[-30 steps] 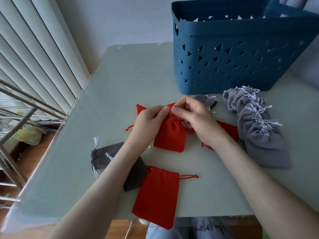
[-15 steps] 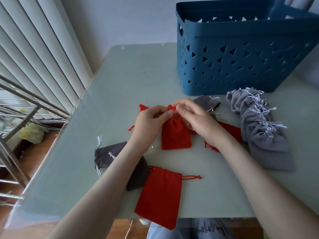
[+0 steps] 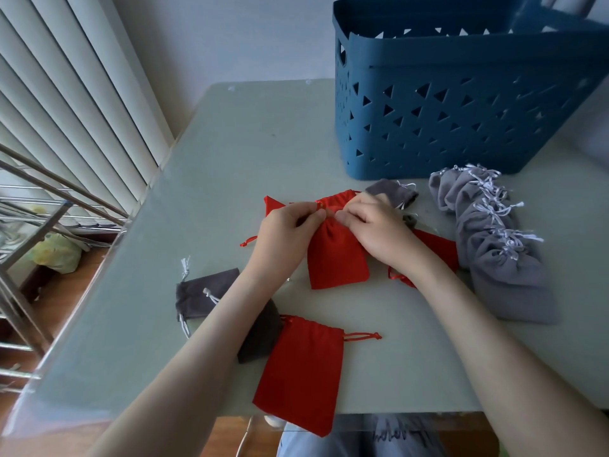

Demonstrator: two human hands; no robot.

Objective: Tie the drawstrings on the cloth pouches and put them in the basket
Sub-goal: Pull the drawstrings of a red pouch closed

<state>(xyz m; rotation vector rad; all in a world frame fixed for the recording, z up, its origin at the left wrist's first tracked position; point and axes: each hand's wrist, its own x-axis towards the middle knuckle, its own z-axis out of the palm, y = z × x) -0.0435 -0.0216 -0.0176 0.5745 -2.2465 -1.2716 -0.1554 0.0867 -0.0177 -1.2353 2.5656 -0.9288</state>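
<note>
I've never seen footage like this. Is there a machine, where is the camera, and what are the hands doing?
No machine: these are a person's bare hands, filmed by a wide-angle camera worn on the head, looking down. The left hand and right hand pinch the gathered neck of a red pouch on the table. Right of it lies a row of tied grey pouches; nearer the edge, a flat red pouch and a dark grey pouch. The basket stands behind.
</note>
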